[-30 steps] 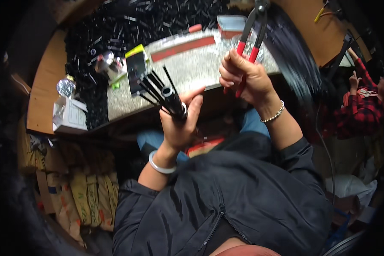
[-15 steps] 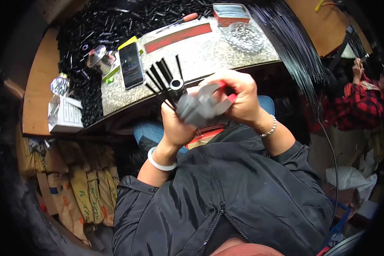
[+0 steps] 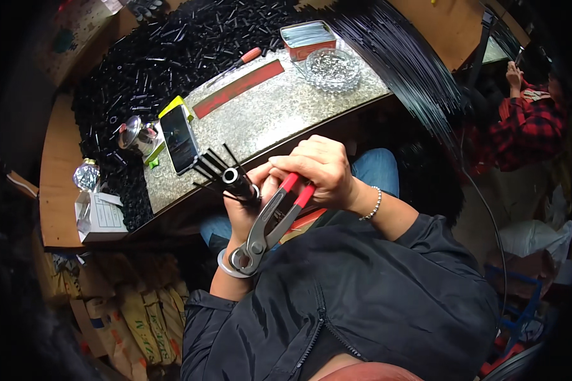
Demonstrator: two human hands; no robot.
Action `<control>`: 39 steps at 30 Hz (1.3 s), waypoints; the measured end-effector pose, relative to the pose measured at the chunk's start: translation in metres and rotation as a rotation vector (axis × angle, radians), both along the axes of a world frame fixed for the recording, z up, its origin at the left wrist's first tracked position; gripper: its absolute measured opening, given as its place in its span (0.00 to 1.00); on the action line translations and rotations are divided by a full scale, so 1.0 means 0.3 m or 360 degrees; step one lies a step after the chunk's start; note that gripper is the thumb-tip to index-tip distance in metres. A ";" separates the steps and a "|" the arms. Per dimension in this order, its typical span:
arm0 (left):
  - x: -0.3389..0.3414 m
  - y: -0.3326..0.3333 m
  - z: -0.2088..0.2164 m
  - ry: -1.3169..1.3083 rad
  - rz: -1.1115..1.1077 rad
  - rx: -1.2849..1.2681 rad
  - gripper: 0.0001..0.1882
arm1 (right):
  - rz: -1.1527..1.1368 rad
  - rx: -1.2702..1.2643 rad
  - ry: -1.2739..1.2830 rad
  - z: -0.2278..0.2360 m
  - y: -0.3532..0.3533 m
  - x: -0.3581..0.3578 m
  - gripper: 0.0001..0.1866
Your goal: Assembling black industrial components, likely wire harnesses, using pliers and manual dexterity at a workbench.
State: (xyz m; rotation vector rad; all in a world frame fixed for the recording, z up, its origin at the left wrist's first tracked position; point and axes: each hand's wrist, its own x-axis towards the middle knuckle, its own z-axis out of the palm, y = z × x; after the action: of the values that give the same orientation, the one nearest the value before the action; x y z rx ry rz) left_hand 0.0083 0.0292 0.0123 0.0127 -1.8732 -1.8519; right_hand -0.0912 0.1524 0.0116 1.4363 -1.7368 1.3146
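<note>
My left hand is closed round a black tube with an open round end. Several thin black rods fan out beside that tube, held in the same hand. My right hand is closed with adjustable pliers in it. Their red handles run up under its fingers, and the grey metal jaws hang down over my left wrist, by the white bangle. The fingertips of both hands meet near the tube, and what lies between them is hidden.
A heap of short black tubes covers the table's far left. On the stone-like top are a phone, red strip, screwdriver, glass ashtray and tin of thin rods. Long black rods hang off the right; another person sits beyond.
The pliers have swung from beside the tube down over my left wrist, jaws toward me. My right hand has moved its fingers to the tube. The whole view has shifted.
</note>
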 end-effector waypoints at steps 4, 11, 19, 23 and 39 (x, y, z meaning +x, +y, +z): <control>-0.031 -0.001 0.018 -0.0027 0.0043 -0.0018 0.09 | 0.0155 -0.0194 0.0081 0.000 -0.027 -0.032 0.11; -0.030 -0.043 -0.016 0.0116 0.0029 0.0040 0.15 | 0.0248 -0.0326 -0.0102 -0.025 -0.099 0.059 0.09; 0.005 -0.038 -0.045 0.0183 -0.0002 0.0272 0.14 | 0.0282 -0.0273 0.0091 0.009 -0.108 0.092 0.14; 0.002 -0.030 -0.054 0.0291 0.0069 0.0186 0.13 | 0.0300 -0.0234 0.0076 0.025 -0.108 0.098 0.15; 0.011 -0.028 -0.051 0.0158 0.0034 0.0227 0.16 | 0.0283 -0.0284 0.0025 0.015 -0.111 0.093 0.12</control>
State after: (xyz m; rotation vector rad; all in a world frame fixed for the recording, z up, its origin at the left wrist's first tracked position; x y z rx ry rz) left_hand 0.0117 0.0209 -0.0031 -0.0105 -1.6654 -1.9318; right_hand -0.0634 0.1190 0.0161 1.5205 -1.4678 1.5049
